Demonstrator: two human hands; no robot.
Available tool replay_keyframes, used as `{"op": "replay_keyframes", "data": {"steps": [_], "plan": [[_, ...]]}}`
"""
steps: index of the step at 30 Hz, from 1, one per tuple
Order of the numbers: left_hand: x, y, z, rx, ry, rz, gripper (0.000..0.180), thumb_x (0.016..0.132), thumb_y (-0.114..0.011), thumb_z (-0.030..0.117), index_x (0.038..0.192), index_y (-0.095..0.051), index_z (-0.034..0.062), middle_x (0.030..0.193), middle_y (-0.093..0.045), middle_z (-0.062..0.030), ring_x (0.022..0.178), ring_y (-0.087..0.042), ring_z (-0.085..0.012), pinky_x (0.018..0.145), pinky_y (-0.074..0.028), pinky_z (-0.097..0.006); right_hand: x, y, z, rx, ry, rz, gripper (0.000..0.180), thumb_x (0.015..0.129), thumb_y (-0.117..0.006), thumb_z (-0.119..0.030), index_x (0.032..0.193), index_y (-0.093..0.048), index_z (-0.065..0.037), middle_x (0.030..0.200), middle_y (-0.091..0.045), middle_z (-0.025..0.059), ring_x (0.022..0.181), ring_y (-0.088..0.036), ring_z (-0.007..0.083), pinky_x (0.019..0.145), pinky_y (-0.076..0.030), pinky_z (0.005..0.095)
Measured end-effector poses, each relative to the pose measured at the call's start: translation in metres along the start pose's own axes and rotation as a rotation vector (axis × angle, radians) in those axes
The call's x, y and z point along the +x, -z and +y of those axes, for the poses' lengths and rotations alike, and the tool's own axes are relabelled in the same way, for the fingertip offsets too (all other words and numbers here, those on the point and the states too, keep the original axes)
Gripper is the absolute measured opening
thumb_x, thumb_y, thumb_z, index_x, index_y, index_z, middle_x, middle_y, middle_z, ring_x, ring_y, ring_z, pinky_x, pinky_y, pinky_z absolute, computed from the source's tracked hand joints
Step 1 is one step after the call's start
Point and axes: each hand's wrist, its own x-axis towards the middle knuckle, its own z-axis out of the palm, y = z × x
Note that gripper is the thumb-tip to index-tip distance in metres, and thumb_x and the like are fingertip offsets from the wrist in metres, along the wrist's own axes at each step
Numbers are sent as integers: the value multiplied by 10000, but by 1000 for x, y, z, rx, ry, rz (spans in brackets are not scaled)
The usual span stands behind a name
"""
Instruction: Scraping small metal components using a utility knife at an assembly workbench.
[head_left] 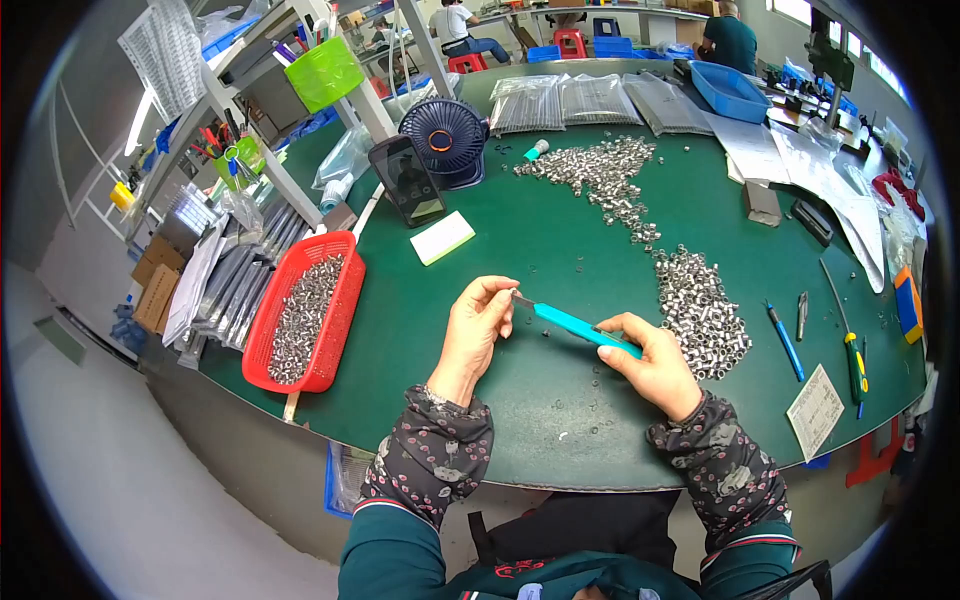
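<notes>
My right hand [655,365] grips a teal utility knife [572,322], its blade pointing left. The tip of the blade reaches the fingertips of my left hand [470,328], which pinch a tiny metal piece [515,293], mostly hidden by the fingers. Small silver metal sleeves lie in a pile [700,322] beside my right hand. A second, looser pile [600,172] spreads farther back. To the left stands a red plastic basket [350,275] holding more of these sleeves [308,320]. Tiny scraps are scattered on the green tabletop [520,420] near my wrists.
A black fan [440,140], a phone [407,180] and a white-and-green notepad [442,238] stand back left. Bagged parts [527,103] and a blue tray [725,92] line the far edge. A blue pen [785,340], a screwdriver [855,365] and a paper slip [815,410] lie right.
</notes>
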Motion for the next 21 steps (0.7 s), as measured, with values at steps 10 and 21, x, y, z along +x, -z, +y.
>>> {"op": "replay_keyframes", "data": {"steps": [10,21], "plan": [[-2,-4,5,-59,65,47,133,838,-495,111,939,-501,25,786,-518,-40,587,-467,-67,436,-380,-159,-2,-4,-6,-189,297,420,255,697,-612,-149,924,-542,-56,761,-571,113,625,-563,268,543,-437,329],[-1,-3,5,-17,20,77,141,826,-506,84,958,-499,34,856,-552,-64,580,-476,-64,415,-377,-155,-2,-5,-1,-239,263,328,256,699,-608,-180,922,-542,-73,743,-569,104,597,-552,265,522,-426,325]]}}
